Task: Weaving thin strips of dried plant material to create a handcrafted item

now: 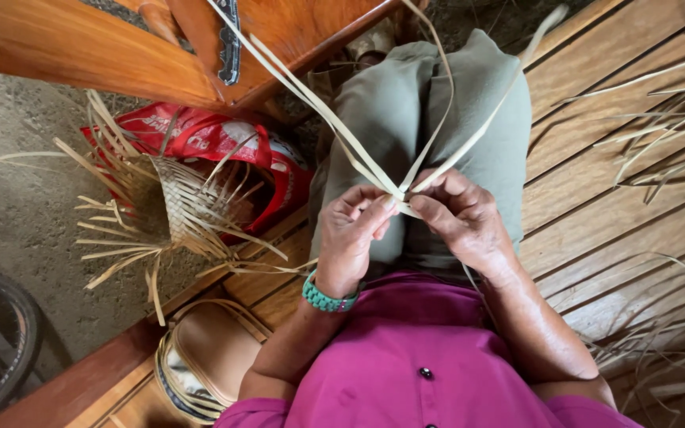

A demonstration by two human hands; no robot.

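Strips (pixel 334 127) pinched in my left hand (pixel 350 234) and right hand (pixel 457 214): pale dried leaf, flat, matt, smooth-faced. Slatted floor (pixel 596 214) at 3 o'clock: planed wood, warm brown, low sheen. Half-woven piece (pixel 184 210) at 9 o'clock: same dry leaf, frayed and rough at the edges. Bag (pixel 223 147) beneath it: red plastic, glossy, crinkled. Trousers (pixel 406 103): grey-green cloth, matt. Shirt (pixel 430 357): magenta cloth, smooth. Bracelet (pixel 325 299): teal beads, slightly shiny. Ground (pixel 25 198): rough, gritty.
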